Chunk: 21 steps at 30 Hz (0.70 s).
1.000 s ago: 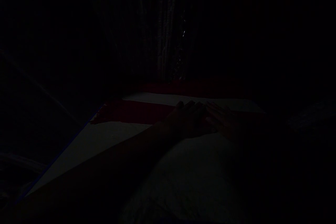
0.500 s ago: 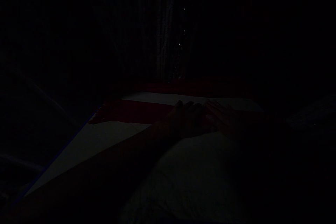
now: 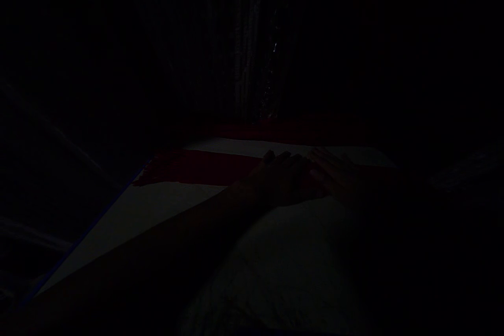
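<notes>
- The scene is very dark, and much of what lies around the hands cannot be made out
- A red strip, apparently cloth [image 3: 208,168], runs crosswise over a pale surface [image 3: 157,205], its left end ragged and close to the blue edge [image 3: 94,226]
- The left hand [image 3: 281,181] rests palm down over the strip, its fingers bent and pointing away from the person; whether it pinches any of the red material, I cannot tell
- The left forearm [image 3: 177,241] reaches in from the lower left, across the pale surface
- The right hand [image 3: 333,168] is just beside the left one, also over the strip, its fingers stretched out and loose, with nothing seen in their grip; the arm behind it fades into shadow
- Beyond both hands lies a pale band [image 3: 236,145], then a second red stretch [image 3: 275,130]
- Farther back, small bright glints [image 3: 275,47] stand out beside faint upright streaks [image 3: 246,37]
</notes>
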Motion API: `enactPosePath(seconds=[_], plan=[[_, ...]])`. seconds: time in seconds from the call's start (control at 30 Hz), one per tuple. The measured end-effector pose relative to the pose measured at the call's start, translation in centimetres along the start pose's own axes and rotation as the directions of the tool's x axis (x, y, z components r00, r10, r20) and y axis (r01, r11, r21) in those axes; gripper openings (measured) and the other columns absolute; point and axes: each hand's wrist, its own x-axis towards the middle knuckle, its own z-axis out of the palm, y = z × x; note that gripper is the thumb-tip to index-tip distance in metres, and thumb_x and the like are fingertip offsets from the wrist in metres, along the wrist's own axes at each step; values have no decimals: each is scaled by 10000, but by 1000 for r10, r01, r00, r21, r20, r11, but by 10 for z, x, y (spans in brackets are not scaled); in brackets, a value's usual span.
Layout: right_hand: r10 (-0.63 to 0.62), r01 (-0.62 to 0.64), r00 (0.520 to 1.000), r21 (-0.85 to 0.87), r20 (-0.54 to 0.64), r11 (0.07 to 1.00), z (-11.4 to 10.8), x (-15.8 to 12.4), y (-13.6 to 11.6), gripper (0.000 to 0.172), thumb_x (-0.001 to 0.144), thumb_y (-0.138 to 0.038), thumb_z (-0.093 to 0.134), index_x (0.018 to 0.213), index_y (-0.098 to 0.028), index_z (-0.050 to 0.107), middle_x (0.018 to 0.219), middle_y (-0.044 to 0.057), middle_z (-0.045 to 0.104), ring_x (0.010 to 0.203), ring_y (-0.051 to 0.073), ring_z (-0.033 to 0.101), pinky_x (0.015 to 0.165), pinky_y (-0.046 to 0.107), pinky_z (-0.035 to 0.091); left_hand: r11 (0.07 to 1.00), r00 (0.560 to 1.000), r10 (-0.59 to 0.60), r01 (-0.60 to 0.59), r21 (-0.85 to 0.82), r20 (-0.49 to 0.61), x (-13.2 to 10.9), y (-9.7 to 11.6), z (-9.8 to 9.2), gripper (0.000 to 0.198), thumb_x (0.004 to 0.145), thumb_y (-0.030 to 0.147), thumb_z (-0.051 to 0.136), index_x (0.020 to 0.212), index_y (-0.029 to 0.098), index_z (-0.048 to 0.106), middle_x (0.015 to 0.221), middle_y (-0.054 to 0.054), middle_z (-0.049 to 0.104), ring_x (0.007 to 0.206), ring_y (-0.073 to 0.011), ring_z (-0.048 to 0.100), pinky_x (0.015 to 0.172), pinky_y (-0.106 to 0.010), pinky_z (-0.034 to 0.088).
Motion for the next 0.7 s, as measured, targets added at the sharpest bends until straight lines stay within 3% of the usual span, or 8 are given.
enactPosePath(seconds=[0.23, 0.7], plan=[[-29, 30, 999, -19, 40, 999, 1, -2, 2, 691, 1055, -601, 220, 1554, -185, 457, 1601, 103, 387, 1505, 307, 374, 1248, 656, 245, 1000, 1000, -6, 6, 14, 13, -1, 0, -1, 898, 1000, 769, 313, 1634, 134, 276, 1692, -120, 307, 1556, -352, 266, 1246, -592, 172], [30, -31, 997, 7, 66, 1000, -2, 2, 0, 740, 1035, -618, 198, 1558, -163, 457, 1614, 108, 363, 1522, 318, 339, 1259, 652, 227, 1000, 1000, -14, 14, 11, 9, -1, 0, -2, 885, 999, 763, 331, 1628, 141, 293, 1693, -108, 309, 1559, -349, 260, 1246, -593, 178]])
